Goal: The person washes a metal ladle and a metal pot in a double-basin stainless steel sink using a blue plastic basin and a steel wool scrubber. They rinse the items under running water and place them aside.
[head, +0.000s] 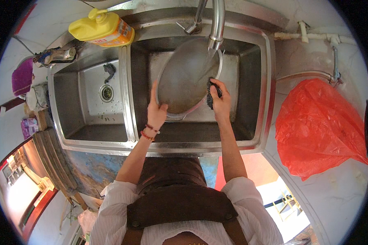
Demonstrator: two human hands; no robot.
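Observation:
My left hand [157,115] grips the near-left rim of a large round metal pan or basin [184,79], which is tilted in the right bowl [244,88] of a steel double sink. Between the fingers of my right hand [221,99] is a dark scouring pad [211,97], beside the pan's right rim. Whether the pad touches the metal is hard to tell. From the faucet [217,29] above, a thin stream of water runs into the pan. Part of a thin wire or second rim shows under its near edge.
In the left bowl [68,105] lie a dark scrap of scouring mesh [109,73], a drain strainer [106,93] and small food bits. A yellow detergent jug [102,29] stands behind the divider. Right of the sink is a red plastic bag [319,128]; a purple cloth [22,77] hangs left.

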